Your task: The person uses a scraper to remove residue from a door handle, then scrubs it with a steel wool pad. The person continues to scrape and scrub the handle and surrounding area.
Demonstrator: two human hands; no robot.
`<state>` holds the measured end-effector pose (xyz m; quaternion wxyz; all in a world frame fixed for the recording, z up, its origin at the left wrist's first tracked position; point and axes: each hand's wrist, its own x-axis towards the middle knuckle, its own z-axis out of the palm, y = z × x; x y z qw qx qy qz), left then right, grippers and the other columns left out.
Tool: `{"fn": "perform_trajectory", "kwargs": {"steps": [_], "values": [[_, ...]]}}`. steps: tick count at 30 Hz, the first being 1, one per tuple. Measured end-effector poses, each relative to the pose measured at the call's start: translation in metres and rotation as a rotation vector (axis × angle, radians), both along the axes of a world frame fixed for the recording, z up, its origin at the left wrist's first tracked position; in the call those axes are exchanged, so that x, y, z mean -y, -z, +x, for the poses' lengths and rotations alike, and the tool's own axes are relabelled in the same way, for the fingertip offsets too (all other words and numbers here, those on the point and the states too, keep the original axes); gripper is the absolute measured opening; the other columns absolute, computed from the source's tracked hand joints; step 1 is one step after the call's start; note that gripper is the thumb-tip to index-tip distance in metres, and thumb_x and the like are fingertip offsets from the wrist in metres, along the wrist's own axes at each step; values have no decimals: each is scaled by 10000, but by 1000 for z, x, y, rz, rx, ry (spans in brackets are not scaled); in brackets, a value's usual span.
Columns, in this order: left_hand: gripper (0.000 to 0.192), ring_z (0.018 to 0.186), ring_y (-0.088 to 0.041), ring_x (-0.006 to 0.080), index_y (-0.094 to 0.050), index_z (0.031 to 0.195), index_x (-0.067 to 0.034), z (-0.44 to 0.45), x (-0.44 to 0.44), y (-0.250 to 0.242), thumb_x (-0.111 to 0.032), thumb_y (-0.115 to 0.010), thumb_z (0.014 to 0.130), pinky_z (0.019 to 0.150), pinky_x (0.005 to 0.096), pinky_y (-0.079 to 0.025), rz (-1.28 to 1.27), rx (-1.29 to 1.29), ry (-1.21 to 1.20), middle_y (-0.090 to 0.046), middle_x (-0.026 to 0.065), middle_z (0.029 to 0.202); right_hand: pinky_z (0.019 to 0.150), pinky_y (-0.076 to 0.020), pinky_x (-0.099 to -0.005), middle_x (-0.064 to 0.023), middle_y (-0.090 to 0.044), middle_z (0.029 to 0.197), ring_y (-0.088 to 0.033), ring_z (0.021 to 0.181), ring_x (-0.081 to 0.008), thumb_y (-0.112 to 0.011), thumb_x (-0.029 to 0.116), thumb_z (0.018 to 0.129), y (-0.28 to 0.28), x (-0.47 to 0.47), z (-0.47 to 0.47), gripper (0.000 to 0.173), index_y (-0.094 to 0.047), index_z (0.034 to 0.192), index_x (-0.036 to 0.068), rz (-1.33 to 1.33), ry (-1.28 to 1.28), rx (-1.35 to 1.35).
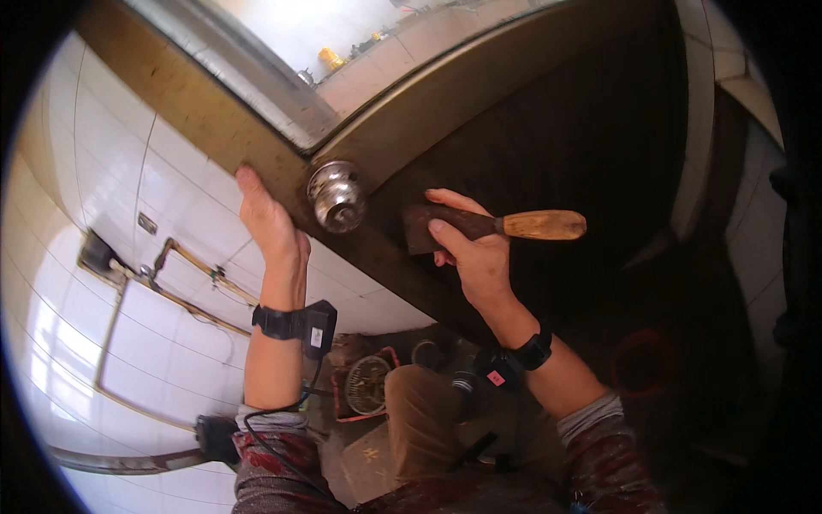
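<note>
A door with a glass pane in its upper part stands before me, and a worn round metal doorknob [336, 196] sticks out from its frame [212, 122]. Against the door's edge, left of the knob, lies my left hand [273, 221], seen side-on; most of its fingers are hidden. My right hand [481, 263] grips a putty knife by its dark, wide blade [420, 230], thumb on the near face and fingers behind. The knife's wooden handle [544, 225] points right, out of the grip. Its blade end faces the dark lower door panel [552, 141].
White wall tiles [186, 173] with pipes [212, 276] and a dark box fitting [97, 252] run along the left. On the floor near my knee [420, 411] stands a round basket [368, 385] in a red frame. A cable [257, 440] hangs along my left forearm.
</note>
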<state>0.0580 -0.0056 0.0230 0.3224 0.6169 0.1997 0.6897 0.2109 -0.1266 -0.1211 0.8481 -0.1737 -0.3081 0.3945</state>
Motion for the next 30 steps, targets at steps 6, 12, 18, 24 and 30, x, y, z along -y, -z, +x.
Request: {"fn": "perform_trajectory", "kwargs": {"steps": [6,12,18,24,30], "values": [[630,1015,-566,150,-654,1167,106,-15,-17,0,-505,-567,1036,918,303,-460,53,-24,57,-673,104,1136,558,-478,-233,-63,-681,918,-578,626,-101,-660,74,955,0,22,-26,251,-648,1199,14,-84,96,13],[663,834,-534,147,-687,1018,82,-21,-14,-3,-575,-602,990,784,311,-478,105,-164,-75,-652,89,855,561,-502,-226,-60,-685,942,-587,648,-84,-677,67,951,0,44,-46,281,-646,1226,24,-127,232,123],[768,722,-650,243,-696,957,57,-29,4,-9,-705,-629,894,720,370,-520,155,-263,4,-686,170,761,585,-512,-226,-65,-679,1002,-600,705,-83,-682,9,936,-2,62,-69,312,-626,1243,6,-181,612,416],[733,706,-640,198,-712,1006,78,-40,37,-16,-647,-661,906,710,341,-522,205,-430,27,-699,144,756,725,-555,-267,-158,-747,972,-717,811,-171,-769,-82,821,-6,72,-87,253,-702,1054,-11,-10,1325,1013],[727,691,-706,251,-739,998,35,-38,60,-16,-678,-631,901,691,368,-544,274,-444,13,-694,157,700,736,-581,-332,-199,-738,972,-736,825,-296,-739,-114,813,-26,63,-84,242,-711,1039,-34,103,1576,1135]]}}
